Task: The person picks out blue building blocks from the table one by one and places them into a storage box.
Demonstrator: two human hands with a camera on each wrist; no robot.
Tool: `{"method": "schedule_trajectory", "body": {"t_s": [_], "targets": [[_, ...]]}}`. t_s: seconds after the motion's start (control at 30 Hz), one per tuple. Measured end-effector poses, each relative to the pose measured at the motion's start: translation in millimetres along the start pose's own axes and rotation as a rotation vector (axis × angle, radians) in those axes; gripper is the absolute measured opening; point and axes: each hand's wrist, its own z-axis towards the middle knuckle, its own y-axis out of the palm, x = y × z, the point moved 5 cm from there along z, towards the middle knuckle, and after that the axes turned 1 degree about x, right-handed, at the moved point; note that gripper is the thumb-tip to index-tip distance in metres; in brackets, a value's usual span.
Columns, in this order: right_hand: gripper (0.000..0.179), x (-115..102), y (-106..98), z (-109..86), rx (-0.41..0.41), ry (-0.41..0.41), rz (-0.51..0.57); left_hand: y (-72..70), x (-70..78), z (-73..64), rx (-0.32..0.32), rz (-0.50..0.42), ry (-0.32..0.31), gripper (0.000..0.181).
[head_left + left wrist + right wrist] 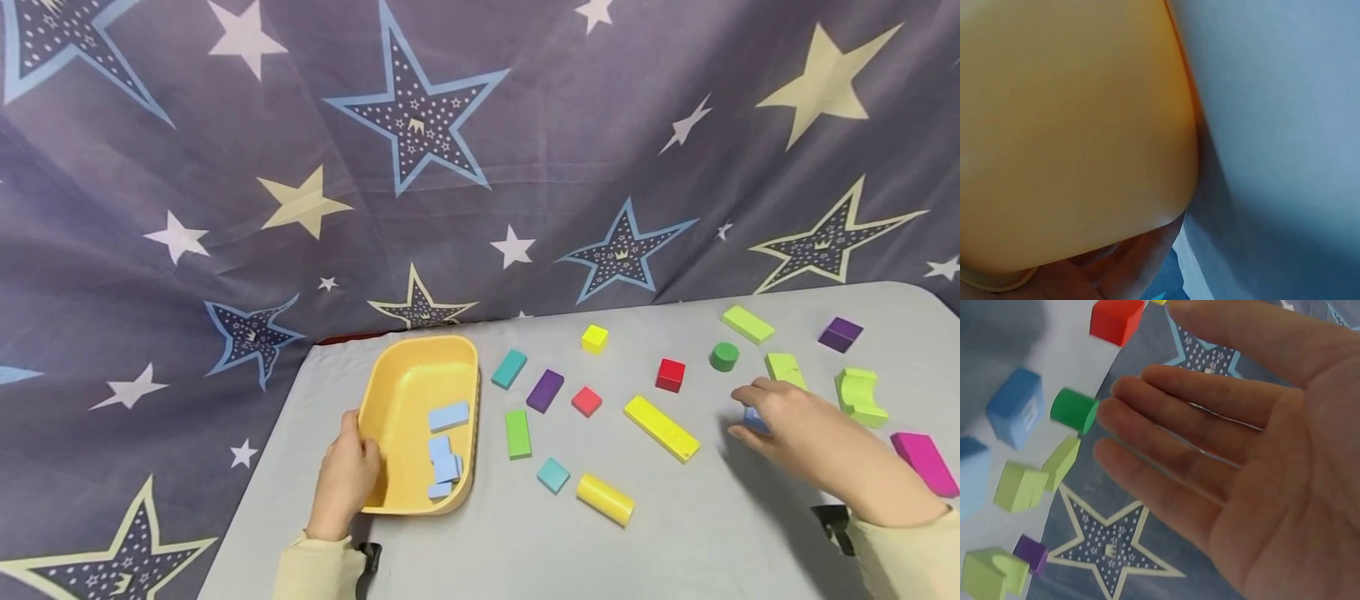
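Observation:
A yellow plastic basin (pixel 408 383) stands at the left of the table, with several light blue blocks (pixel 447 467) inside along its right side. My left hand (pixel 347 475) grips the basin's near left rim; in the left wrist view its fingers (pixel 1141 256) lie against the yellow wall, partly hidden. Over the right part of the table, my right hand (pixel 802 429) hovers above a blue block (pixel 756 421). The right wrist view shows that hand's fingers extended and thumb apart, with nothing held. A blue block (pixel 1015 407) with a pale mark lies beyond the fingertips.
Between the hands lie a long yellow block (pixel 662 428), a yellow cylinder (pixel 604 500), a red cube (pixel 671 375) and a green block (pixel 517 434). A green cylinder (pixel 724 357), a lime arch block (pixel 860 397) and a magenta block (pixel 926 463) surround the right hand. A star-patterned curtain (pixel 510 200) hangs behind.

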Motion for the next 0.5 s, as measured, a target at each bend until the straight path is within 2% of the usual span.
{"method": "schedule_trajectory", "body": {"t_s": [0.23,0.5], "targets": [[0.036,26,-1,-4.8,-0.103,0.110,-0.014,1.8,-0.4,-0.3,-0.019,-0.015,-0.015,0.043],[0.027,43,3,-7.9,-0.186,0.156,0.016,2.2,-6.2,-0.8,-0.028,-0.007,-0.037,0.043]]}}
